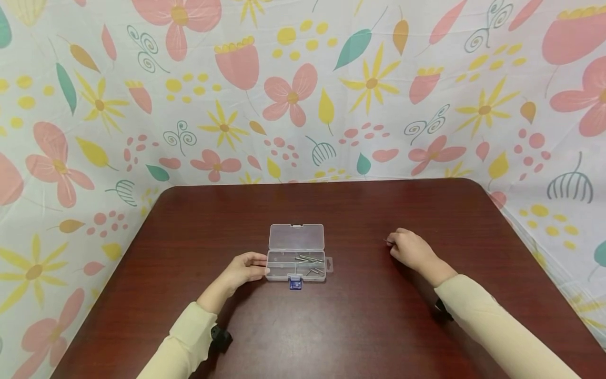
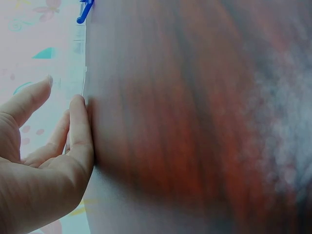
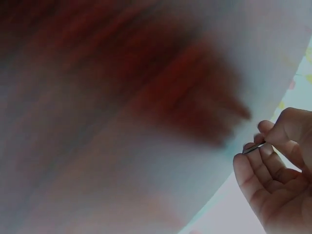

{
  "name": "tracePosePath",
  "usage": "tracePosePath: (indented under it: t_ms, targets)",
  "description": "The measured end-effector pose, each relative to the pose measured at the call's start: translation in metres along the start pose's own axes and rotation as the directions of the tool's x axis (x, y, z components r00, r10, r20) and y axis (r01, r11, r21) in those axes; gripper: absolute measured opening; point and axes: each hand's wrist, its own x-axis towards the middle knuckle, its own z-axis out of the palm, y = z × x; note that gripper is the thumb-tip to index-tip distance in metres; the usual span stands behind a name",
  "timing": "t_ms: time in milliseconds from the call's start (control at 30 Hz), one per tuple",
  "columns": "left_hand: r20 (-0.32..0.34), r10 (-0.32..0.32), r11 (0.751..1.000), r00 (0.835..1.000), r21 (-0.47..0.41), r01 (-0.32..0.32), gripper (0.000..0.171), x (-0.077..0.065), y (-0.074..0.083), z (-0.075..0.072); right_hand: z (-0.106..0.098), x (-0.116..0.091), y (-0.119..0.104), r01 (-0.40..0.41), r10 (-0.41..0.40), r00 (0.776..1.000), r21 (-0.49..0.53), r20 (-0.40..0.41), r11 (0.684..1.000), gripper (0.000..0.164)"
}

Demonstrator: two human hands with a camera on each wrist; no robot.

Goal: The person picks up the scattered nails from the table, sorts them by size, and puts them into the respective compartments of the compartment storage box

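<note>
A clear plastic compartment box (image 1: 279,271) stands on the table with its lid (image 1: 296,237) raised toward the back. Several long thin metal rods (image 1: 310,259) lie at the right of its rear compartment. Shorter metal pieces (image 1: 316,271) are in the front right compartment; their kind is too small to tell. My left hand (image 1: 242,272) touches the box's left side with fairly straight fingers, its thumb apart from them in the left wrist view. Off to the right, my right hand (image 1: 413,248) pinches a short thin metal rod (image 3: 254,147) between thumb and fingers.
The dark reddish-brown table (image 1: 360,326) has rounded far corners. A floral cloth (image 1: 303,95) hangs behind it and along both sides. The box's blue latch (image 1: 295,283) hangs at its front, and a clear hanging tab (image 1: 330,264) sticks out on its right.
</note>
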Motion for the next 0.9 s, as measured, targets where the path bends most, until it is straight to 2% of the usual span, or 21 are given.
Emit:
tracePosePath:
  t_ms: [300, 533, 900]
  targets:
    - [0.008, 0.001, 1.0, 1.0, -0.013, -0.001, 0.045, -0.001, -0.001, -0.001, -0.006, 0.0, -0.012, 0.053, -0.052, 0.998, 0.037, -0.026, 0.998, 0.016]
    - [0.005, 0.004, 1.0, 1.0, -0.013, -0.003, 0.044, 0.0, -0.001, -0.001, -0.007, 0.0, -0.023, 0.127, -0.124, 0.99, 0.04, -0.07, 0.991, 0.015]
    - [-0.007, -0.001, 1.0, 1.0, -0.008, 0.001, 0.044, -0.002, 0.001, 0.001, -0.002, 0.001, -0.037, 0.127, -0.119, 0.989, 0.091, -0.085, 0.988, 0.011]
